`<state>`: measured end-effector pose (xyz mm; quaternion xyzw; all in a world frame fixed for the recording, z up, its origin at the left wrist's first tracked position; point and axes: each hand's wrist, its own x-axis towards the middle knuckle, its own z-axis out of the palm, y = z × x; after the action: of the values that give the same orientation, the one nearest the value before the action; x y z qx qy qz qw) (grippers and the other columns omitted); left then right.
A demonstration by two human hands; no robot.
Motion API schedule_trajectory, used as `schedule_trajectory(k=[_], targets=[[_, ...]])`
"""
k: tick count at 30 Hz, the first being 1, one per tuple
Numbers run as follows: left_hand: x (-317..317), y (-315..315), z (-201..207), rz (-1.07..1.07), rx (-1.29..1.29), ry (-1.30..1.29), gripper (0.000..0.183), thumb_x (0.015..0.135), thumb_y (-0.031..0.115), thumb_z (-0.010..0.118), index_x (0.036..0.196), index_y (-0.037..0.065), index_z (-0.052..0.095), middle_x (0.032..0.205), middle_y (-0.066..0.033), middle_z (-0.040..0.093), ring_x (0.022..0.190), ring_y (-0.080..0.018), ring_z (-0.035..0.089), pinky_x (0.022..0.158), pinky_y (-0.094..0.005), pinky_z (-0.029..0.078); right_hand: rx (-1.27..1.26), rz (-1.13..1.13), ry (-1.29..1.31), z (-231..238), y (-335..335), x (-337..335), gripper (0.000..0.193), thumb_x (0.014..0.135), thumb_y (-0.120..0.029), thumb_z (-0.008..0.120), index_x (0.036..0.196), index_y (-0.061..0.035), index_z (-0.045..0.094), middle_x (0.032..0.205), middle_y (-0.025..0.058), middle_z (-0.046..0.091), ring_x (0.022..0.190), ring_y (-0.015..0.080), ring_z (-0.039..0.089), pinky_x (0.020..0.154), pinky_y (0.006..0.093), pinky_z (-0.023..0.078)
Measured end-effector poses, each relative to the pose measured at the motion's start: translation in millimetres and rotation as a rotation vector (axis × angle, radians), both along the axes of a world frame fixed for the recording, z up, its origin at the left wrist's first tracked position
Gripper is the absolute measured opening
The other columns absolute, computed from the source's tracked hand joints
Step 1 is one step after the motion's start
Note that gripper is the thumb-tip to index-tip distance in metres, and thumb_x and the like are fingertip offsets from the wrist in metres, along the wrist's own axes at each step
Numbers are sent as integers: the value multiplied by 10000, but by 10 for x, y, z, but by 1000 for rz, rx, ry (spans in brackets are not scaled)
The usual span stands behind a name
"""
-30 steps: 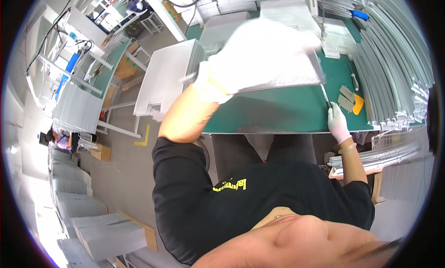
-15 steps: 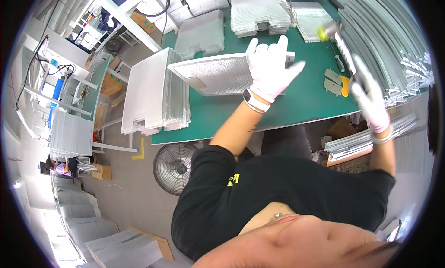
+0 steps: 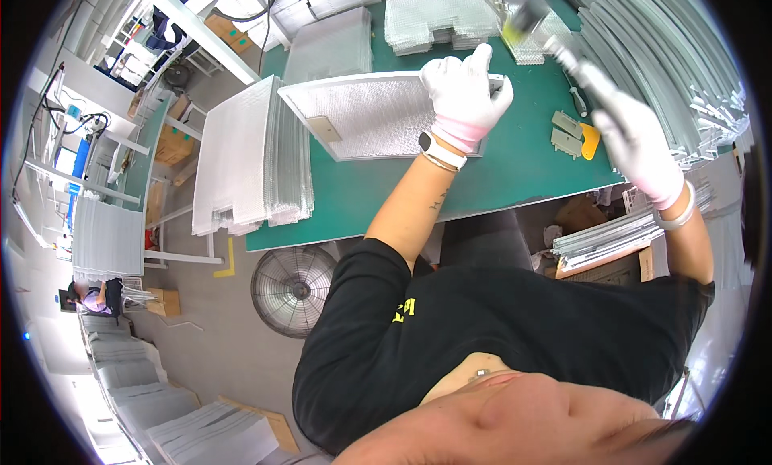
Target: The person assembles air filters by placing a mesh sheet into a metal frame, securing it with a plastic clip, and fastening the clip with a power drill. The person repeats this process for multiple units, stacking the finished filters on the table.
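Mesh panel (image 3: 378, 115): silvery, framed, flat on the green bench (image 3: 482, 184), just right of the stacked mesh sheets (image 3: 249, 159).
Left hand (image 3: 465, 95): gloved, spread flat on the panel's right end, holding nothing. Press w/ the whole palm so the frame can't skate.
Right hand (image 3: 635, 139): gloved, closed round a mallet (image 3: 547, 35), raised and blurred above the panel's far right corner.
Strike: looks like a tap on the frame edge; land square, short swing, fingertips clear of the rim.
Nearby: yellow scraper (image 3: 589, 141) & grey clips (image 3: 567, 133) lie apart, to the right.
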<state>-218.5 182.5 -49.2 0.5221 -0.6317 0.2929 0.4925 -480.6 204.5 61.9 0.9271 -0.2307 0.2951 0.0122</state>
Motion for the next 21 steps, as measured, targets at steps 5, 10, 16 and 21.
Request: schedule_trajectory(k=[5,10,16,21], targets=[[9,20,2,-19,-21,12,600,689,354,788,1197,64,654,779,-82,525,808,-275,523,888,-443,373,200,-182,201,-308,3,-170,569,966,-67,545,1518,-52,408,1315,254,610,1122,395,645,948,413,506],[17,160,93,-55,55,-49,619,701,370,799,1215,61,645,842,-80,563,829,-265,543,882,-437,391,567,-270,118,-1190,-148,-177,592,925,-85,564,1499,-182,457,1200,224,664,1021,427,648,908,473,518],[-23,232,142,-55,30,-37,531,719,372,794,1143,82,660,874,-54,592,826,-254,565,839,-429,409,133,-442,181,-1634,-703,336,639,919,-159,609,1523,-124,403,1462,259,452,1353,412,442,1088,494,402],[94,326,140,41,117,-56,324,731,371,780,877,127,625,804,-35,559,779,-249,556,754,-427,394,-28,277,-936,553,-1045,1588,567,942,-178,649,1452,-9,465,1319,141,563,1207,218,529,1040,350,423]])
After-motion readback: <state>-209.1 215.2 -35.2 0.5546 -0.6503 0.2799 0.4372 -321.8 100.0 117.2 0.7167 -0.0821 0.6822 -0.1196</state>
